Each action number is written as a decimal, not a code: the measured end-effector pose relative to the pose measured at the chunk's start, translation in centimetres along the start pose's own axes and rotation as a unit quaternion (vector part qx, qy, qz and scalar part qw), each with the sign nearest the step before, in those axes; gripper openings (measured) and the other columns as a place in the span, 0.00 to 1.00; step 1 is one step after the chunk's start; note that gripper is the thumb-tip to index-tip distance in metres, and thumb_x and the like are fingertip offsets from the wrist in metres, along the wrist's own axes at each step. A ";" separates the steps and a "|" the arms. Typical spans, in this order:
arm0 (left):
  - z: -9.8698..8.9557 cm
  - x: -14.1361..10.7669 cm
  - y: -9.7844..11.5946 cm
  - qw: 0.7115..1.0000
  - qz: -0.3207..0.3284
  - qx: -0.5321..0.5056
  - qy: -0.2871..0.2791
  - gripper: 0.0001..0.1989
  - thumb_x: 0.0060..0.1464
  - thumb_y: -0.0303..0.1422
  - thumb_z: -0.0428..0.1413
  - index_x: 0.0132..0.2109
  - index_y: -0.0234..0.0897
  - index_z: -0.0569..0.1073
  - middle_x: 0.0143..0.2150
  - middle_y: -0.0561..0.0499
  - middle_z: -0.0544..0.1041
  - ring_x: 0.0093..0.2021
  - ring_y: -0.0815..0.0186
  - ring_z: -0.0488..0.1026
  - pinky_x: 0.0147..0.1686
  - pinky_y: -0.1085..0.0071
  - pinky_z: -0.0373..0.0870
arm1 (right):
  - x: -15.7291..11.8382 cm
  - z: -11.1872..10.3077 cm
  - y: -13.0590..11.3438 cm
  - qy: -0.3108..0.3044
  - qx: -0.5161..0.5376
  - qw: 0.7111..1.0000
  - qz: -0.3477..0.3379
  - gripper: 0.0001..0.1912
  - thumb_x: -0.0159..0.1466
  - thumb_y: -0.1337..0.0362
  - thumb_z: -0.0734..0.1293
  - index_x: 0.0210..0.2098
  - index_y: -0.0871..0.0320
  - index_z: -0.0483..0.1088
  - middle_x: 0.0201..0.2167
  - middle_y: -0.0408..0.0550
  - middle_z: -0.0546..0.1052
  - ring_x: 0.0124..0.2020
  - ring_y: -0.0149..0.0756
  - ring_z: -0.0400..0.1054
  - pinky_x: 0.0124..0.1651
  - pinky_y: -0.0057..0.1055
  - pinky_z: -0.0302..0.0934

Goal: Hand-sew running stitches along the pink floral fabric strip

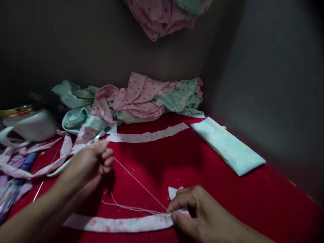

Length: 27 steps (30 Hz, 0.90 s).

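Note:
A narrow strip of floral cloth (118, 225) lies along the near side of the red-covered surface. My right hand (194, 209) pinches its right end between thumb and fingers. From that end a pale sewing thread (140, 182) runs taut up to my left hand (93, 158), whose fingers are closed on it. A small light tip shows at those fingers; whether it is a needle I cannot tell. More thread loops loosely (108, 199) above the strip. Just beyond my right fingers lies a white cloth scrap (172, 192).
Crumpled pink and green fabric (141, 94) lines the back, with a second pale strip (149, 136) before it. Scissors (101, 134) lie past my left hand. A folded light-green cloth (227, 146) is at right, a white mug (32, 126) at left, pens (19, 182) nearer.

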<state>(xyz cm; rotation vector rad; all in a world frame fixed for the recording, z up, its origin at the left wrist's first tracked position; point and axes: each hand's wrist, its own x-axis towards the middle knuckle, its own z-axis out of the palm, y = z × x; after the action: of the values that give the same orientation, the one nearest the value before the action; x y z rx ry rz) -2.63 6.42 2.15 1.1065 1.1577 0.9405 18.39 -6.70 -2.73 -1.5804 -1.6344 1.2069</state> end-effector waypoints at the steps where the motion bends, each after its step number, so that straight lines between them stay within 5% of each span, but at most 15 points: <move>1: -0.8 0.8 0.7 0.999 0.027 -0.003 0.038 0.13 0.59 0.19 0.43 0.27 0.36 0.57 0.18 0.61 0.61 0.17 0.79 0.62 0.18 0.87 0.62 | 0.0 0.1 0.2 0.002 -0.001 1.000 -0.015 0.13 0.54 0.72 0.59 0.26 0.58 0.75 0.20 0.45 0.72 0.22 0.31 0.64 0.21 0.26 0.51; 5: -3.4 3.0 2.4 0.982 0.105 0.038 0.153 0.11 0.57 0.17 0.47 0.32 0.37 0.64 0.23 0.63 0.68 0.24 0.78 0.66 0.21 0.89 0.62 | -0.1 0.2 0.4 -0.004 0.004 1.000 -0.021 0.13 0.54 0.72 0.60 0.26 0.57 0.76 0.17 0.44 0.70 0.19 0.30 0.61 0.19 0.25 0.48; 9: -2.6 2.4 1.3 0.978 0.113 0.118 0.126 0.12 0.48 0.19 0.58 0.39 0.37 0.71 0.24 0.66 0.69 0.23 0.81 0.64 0.21 0.91 0.58 | -0.1 0.2 0.1 -0.002 0.003 1.000 0.002 0.12 0.54 0.71 0.60 0.26 0.57 0.76 0.18 0.44 0.71 0.20 0.31 0.62 0.20 0.25 0.50; 12: 0.2 0.0 -0.9 0.984 0.050 0.167 -0.048 0.08 0.48 0.26 0.58 0.39 0.34 0.75 0.23 0.60 0.73 0.24 0.73 0.70 0.21 0.83 0.62 | -0.1 -0.1 -0.6 -0.005 0.006 1.000 0.021 0.12 0.55 0.69 0.61 0.28 0.58 0.77 0.22 0.46 0.73 0.23 0.31 0.64 0.23 0.26 0.53; 13: 1.2 -1.0 -1.6 0.958 0.010 0.192 -0.212 0.09 0.49 0.27 0.57 0.40 0.34 0.75 0.28 0.56 0.76 0.29 0.68 0.73 0.25 0.79 0.66 | -0.1 -0.2 -0.8 -0.003 0.012 0.999 0.030 0.12 0.55 0.68 0.61 0.29 0.59 0.77 0.24 0.47 0.74 0.24 0.32 0.65 0.24 0.26 0.54; 14: 2.1 -2.0 -2.3 0.930 0.003 0.223 -0.291 0.11 0.49 0.26 0.55 0.41 0.35 0.75 0.32 0.54 0.77 0.31 0.68 0.73 0.27 0.78 0.66 | -0.1 -0.3 -1.0 -0.005 0.020 0.999 0.038 0.12 0.55 0.67 0.61 0.30 0.59 0.78 0.26 0.47 0.75 0.25 0.33 0.65 0.25 0.26 0.55; 17: 3.8 -4.0 -3.5 0.851 0.037 0.320 -0.414 0.10 0.53 0.24 0.49 0.35 0.36 0.75 0.29 0.55 0.74 0.29 0.69 0.69 0.29 0.77 0.62 | 0.0 -0.5 -1.3 -0.024 0.048 0.997 0.053 0.12 0.55 0.66 0.62 0.32 0.59 0.78 0.28 0.48 0.75 0.28 0.33 0.66 0.27 0.26 0.57; 20: 4.1 -4.5 -3.8 0.830 0.079 0.390 -0.391 0.13 0.55 0.28 0.48 0.24 0.34 0.67 0.22 0.56 0.64 0.23 0.72 0.61 0.23 0.76 0.55 | 0.2 -0.6 -1.3 -0.035 0.053 0.996 0.061 0.11 0.55 0.67 0.62 0.30 0.60 0.78 0.26 0.46 0.74 0.27 0.33 0.65 0.27 0.25 0.56; 27: 1.9 -2.4 -3.1 0.966 -0.042 0.174 -0.188 0.14 0.52 0.41 0.49 0.25 0.37 0.61 0.17 0.61 0.52 0.17 0.74 0.48 0.16 0.78 0.43 | 0.0 -0.5 -0.8 -0.025 0.026 0.998 0.059 0.11 0.56 0.68 0.62 0.30 0.58 0.77 0.26 0.46 0.74 0.27 0.32 0.65 0.26 0.26 0.54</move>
<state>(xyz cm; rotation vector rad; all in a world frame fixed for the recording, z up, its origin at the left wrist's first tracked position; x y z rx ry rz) -1.13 3.12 -0.30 1.4346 1.0630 0.4385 18.44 -6.52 -1.76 -1.6463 -1.5450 1.3491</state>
